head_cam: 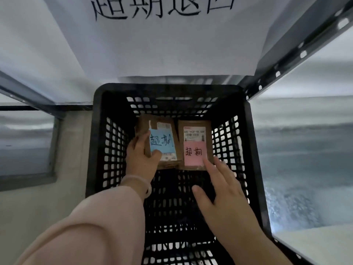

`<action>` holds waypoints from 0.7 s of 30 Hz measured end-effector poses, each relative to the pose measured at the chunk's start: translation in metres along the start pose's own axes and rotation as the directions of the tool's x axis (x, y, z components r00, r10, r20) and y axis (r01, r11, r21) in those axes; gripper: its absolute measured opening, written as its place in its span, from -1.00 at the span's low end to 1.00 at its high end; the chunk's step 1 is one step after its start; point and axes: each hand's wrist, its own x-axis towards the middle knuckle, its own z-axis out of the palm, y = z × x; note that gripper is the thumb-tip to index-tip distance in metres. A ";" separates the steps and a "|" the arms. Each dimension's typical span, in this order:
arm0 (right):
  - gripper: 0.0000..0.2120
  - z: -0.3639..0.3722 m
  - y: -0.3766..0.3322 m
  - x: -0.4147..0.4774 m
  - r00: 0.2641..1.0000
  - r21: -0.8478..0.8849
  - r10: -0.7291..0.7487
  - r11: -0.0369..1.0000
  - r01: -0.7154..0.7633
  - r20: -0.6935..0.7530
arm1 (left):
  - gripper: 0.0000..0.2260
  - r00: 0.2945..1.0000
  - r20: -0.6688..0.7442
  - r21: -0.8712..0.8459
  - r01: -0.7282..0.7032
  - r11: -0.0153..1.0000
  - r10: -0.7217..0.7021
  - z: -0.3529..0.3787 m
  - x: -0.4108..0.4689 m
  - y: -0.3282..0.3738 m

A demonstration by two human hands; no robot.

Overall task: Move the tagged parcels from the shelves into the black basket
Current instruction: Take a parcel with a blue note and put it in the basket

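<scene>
The black basket [254, 142] fills the middle of the head view, and two cardboard parcels lie side by side on its floor at the far end. The left parcel [168, 129] carries a blue tag; my left hand [140, 159] grips its near left corner, thumb on the tag. The right parcel [194, 134] bears a pink tag. My right hand [227, 188] is open, fingers spread, with a fingertip touching the pink tag's near right corner.
A large white paper sign [162, 39] with black handwritten characters hangs above the basket's far rim. Grey metal shelf posts [298, 50] slant at the upper right and left. The near half of the basket floor [177, 217] holds nothing.
</scene>
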 end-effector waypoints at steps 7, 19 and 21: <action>-0.39 0.012 0.020 0.000 0.999 -0.032 0.021 0.999 -0.020 0.039 | -0.44 0.999 -0.035 -0.104 -0.003 0.995 -0.001 0.009 -0.001 -0.029; -0.41 0.014 0.032 -0.005 0.999 -0.053 -0.043 0.998 0.044 0.009 | -0.32 0.997 0.074 -0.137 0.000 0.991 0.010 0.008 -0.011 -0.039; -0.40 0.015 0.033 -0.005 0.998 -0.058 -0.060 0.996 0.061 0.006 | -0.28 0.988 0.154 -0.107 -0.001 0.994 0.018 0.009 -0.010 -0.035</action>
